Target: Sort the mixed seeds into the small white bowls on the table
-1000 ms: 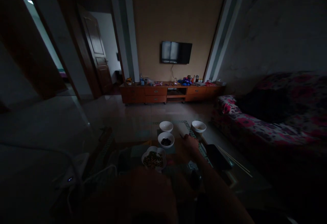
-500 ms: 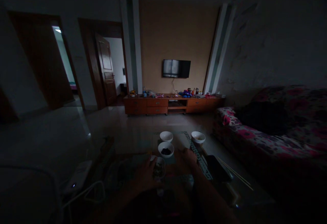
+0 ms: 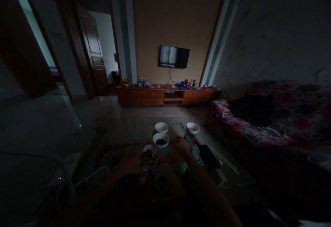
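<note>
The left hand (image 3: 129,163) grips the near bowl of dark mix (image 3: 148,158) at its left rim; the right hand (image 3: 180,148), just right of it, looks loosely curled, its grip unclear. Beyond lie three more bowls: dark-filled (image 3: 160,139), empty (image 3: 161,127), right-hand (image 3: 193,128). Chopsticks (image 3: 223,159) lie rightward on the table (image 3: 196,153).

a dark tv (image 3: 173,56) hangs above a long wooden cabinet (image 3: 167,96); right of the cabinet a flowered sofa (image 3: 261,123), left an open door (image 3: 91,51).

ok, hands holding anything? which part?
Left hand grips the dish of mixed beans by its left rim. Right hand rests beside it; too dark to tell whether it holds anything.
</note>
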{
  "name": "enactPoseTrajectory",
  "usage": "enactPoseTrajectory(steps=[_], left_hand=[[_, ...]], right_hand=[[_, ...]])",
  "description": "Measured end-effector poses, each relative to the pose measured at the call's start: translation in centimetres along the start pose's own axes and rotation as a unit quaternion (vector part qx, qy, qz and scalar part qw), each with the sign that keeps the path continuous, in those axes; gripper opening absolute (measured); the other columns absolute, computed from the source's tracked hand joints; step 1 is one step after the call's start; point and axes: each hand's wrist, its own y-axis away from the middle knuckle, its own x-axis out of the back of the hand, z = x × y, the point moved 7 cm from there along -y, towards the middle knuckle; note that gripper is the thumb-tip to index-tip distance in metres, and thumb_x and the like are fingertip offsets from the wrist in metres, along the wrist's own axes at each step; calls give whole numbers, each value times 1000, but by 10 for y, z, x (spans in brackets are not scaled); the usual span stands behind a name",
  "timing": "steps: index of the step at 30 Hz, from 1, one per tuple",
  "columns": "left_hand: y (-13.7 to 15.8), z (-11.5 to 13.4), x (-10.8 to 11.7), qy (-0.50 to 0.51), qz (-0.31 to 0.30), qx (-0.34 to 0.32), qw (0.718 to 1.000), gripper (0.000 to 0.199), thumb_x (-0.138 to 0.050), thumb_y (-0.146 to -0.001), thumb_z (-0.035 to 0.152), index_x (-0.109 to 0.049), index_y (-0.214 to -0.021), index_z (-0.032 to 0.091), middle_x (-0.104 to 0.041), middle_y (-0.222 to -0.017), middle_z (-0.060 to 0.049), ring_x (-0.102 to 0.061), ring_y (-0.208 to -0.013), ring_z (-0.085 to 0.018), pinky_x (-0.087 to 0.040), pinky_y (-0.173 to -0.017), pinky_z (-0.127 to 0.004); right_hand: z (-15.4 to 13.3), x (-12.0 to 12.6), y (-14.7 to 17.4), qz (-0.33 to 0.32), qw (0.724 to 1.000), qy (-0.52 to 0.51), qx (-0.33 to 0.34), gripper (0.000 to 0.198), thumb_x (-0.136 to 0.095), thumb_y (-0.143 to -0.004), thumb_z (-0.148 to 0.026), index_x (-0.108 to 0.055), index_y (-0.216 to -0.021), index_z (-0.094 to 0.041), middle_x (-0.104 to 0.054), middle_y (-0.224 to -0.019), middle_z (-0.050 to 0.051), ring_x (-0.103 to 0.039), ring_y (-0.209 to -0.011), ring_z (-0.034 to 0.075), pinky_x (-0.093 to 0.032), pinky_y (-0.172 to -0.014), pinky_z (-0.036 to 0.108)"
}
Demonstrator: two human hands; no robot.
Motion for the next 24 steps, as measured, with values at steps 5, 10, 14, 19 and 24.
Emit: enactPoseTrajectory(steps=[5,10,14,19,24], left_hand=[[5,-28,5,118,-3,-37,992,138,-93,-52,59,-23,-166,24,-34,-164,-4,-35,-149,-27,-31,-123,-34],[9,-59,-4,188,-27,-6,982,129,-71,-64,65,-15,-163,5,-29,-164,-17,-34,-150,-30,-29,-125,-38],[11,-72,-4,153,-2,1,988,114,-54,-76,71,-24,-161,0,-39,-158,-18,-42,-145,-32,-33,-123,-44],[6,-87,-15,136,24,-45,989,77,-40,-93,61,-58,-144,6,-56,-145,-13,-53,-134,-28,-39,-118,-38],[-1,-105,-27,104,35,-56,992,73,-40,-97,59,-61,-141,5,-57,-142,-15,-53,-133,-28,-38,-118,-40]], right_hand=[[-29,15,0,45,995,-30,80,52,-37,-109,-45,-48,-155,-24,-55,-156,12,-59,-136,26,-47,-109,37],[-69,18,9,61,986,-36,152,64,-48,-102,-65,-49,-155,-29,-52,-157,11,-51,-142,30,-41,-114,43],[-96,11,19,49,984,-10,171,76,-58,-94,-71,-48,-156,-28,-49,-160,14,-51,-142,35,-41,-113,49],[-112,-2,25,25,983,21,179,74,-61,-90,-73,-56,-148,-29,-55,-154,14,-54,-135,38,-45,-107,51],[-114,-8,24,25,983,7,184,74,-68,-87,-65,-55,-149,-26,-53,-155,14,-54,-134,37,-47,-107,48]])
